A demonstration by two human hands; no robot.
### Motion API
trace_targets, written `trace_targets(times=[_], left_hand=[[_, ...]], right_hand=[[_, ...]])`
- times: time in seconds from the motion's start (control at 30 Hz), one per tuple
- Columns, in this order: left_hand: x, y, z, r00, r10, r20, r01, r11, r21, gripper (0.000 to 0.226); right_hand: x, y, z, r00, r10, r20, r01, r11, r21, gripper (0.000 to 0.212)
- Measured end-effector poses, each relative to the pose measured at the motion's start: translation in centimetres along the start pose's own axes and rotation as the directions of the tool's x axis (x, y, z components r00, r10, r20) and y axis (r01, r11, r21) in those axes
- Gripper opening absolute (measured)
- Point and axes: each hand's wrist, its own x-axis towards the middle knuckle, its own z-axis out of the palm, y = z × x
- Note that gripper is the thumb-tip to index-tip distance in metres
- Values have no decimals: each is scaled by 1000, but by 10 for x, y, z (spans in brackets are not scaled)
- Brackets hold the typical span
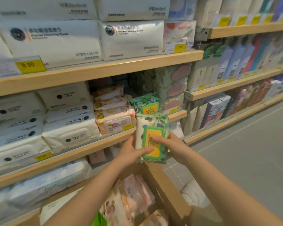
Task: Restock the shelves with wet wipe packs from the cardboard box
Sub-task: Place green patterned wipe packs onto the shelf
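Both my hands hold one wet wipe pack (151, 126), white with green leaves and a yellow lid in a green frame. My left hand (132, 152) grips its left side with the thumb across the lid. My right hand (168, 144) grips its right side, thumb on the lid. The pack is upright, just in front of the middle shelf edge (91, 144). A matching green pack (145, 103) stands on that shelf right behind it. Below my arms is the cardboard box (163, 181), with several pink and peach packs (134, 193) inside.
Peach baby wipe packs (114, 115) are stacked left of the green pack, white packs (69, 121) farther left. Pale green packs with pink lids (173, 88) stand to its right. Large white towel packs fill the upper shelf (96, 69). Grey floor (243, 152) lies on the right.
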Motion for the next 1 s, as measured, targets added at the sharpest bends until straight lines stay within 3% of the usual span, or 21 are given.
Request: trace_targets(times=[0.1,0.2,0.27,0.33,0.4,0.43,0.57,0.63,0.7,0.77,0.83,0.9,0.93,1.0], left_hand=[[9,4,-1,999,28,46,-34,989,142,102],[28,26,-14,981,194,30,-193,926,326,96],[51,41,-32,944,329,-30,-264,805,531,85],[79,53,-53,910,411,-52,-232,611,757,80],[107,60,-66,937,340,-77,-97,467,879,80],[120,63,-70,955,278,-107,-33,456,889,79],[153,66,-75,985,-26,-171,157,553,818,78],[158,57,-76,979,-107,-176,205,588,783,80],[161,48,-78,984,-29,-174,152,640,753,66],[162,46,-85,978,74,-193,65,775,629,46],[157,52,-91,962,10,-272,82,942,325,42],[152,55,-92,950,-78,-302,104,992,72,25],[150,54,-92,945,-82,-316,111,991,76,13],[146,52,-90,932,-51,-359,118,979,166,18]], right_hand=[[6,-3,-12,996,-44,-82,44,999,-7,71],[11,-21,-30,980,-154,-122,143,985,-96,71],[16,-34,-45,963,-215,-164,180,962,-204,71],[22,-44,-61,950,-252,-184,191,936,-296,70],[29,-52,-75,941,-286,-178,197,896,-399,80],[33,-55,-82,936,-306,-174,201,870,-450,87],[52,-69,-96,904,-413,-111,257,731,-632,92],[64,-84,-90,890,-453,-58,301,676,-672,95],[79,-104,-75,872,-488,34,373,617,-694,97],[97,-123,-53,845,-515,143,432,500,-751,98],[120,-140,-29,823,-513,245,437,295,-850,100],[146,-150,-11,808,-488,330,413,71,-908,101],[158,-153,-7,819,-458,347,395,12,-918,101],[176,-159,-9,871,-380,312,332,-13,-943,102]])
